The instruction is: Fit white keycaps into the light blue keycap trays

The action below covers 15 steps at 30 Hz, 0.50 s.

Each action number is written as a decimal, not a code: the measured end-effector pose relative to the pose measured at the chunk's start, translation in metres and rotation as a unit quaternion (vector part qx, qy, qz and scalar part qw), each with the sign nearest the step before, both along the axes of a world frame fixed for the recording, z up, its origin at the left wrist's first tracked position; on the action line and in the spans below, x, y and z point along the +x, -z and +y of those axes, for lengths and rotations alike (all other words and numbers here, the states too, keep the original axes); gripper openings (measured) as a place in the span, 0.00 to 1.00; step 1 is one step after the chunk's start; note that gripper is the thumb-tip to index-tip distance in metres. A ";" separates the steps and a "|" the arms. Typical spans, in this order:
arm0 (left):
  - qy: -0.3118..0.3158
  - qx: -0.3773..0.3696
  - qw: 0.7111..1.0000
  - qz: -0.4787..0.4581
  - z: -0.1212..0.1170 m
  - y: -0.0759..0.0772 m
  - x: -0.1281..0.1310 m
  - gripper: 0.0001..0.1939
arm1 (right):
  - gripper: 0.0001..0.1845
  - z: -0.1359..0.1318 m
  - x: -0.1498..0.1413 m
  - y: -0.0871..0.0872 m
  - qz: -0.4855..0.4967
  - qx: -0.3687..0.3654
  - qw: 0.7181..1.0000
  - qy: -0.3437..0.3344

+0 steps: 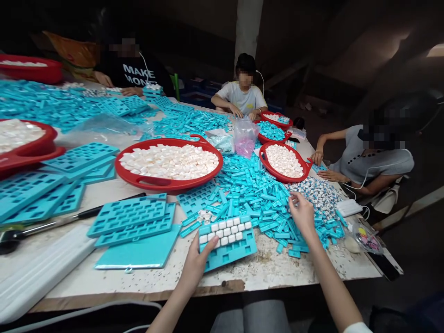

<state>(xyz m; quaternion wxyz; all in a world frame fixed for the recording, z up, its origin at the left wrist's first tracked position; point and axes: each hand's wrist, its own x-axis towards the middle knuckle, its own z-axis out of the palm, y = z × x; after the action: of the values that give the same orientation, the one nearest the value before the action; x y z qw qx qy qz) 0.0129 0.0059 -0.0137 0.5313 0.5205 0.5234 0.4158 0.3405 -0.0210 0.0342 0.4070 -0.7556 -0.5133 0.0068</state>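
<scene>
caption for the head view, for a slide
Left hand gripping a turquoise plastic grid tray of white rectangular pieces, right hand over loose turquoise plastic strips

Red tubs (173,184) of white pieces and a clear plastic bag (245,137) sit on the table (263,270)

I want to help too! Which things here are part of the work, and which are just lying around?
Part of the work:
left hand on a blue tray with white pieces
right hand above loose blue strips

Just lying nearby:
stacked blue trays
red tub
plastic bag
black-handled tool
</scene>
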 end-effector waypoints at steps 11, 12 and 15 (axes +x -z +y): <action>0.013 -0.022 0.999 -0.041 -0.001 0.001 0.006 0.37 | 0.09 0.010 0.042 0.002 -0.242 -0.205 0.938 0.140; 0.014 -0.022 0.999 -0.042 -0.001 0.000 0.006 0.37 | 0.09 0.011 0.041 0.000 -0.243 -0.213 0.935 0.145; 0.024 -0.019 0.999 -0.034 -0.004 -0.002 0.006 0.39 | 0.08 0.010 0.040 -0.005 -0.235 -0.205 0.938 0.154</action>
<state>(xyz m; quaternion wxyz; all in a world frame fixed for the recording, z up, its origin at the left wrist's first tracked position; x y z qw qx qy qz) 0.0185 0.0024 -0.0119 0.5685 0.5086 0.4999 0.4103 0.3800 -0.0109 0.0393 0.1072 -0.8721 -0.4596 -0.1290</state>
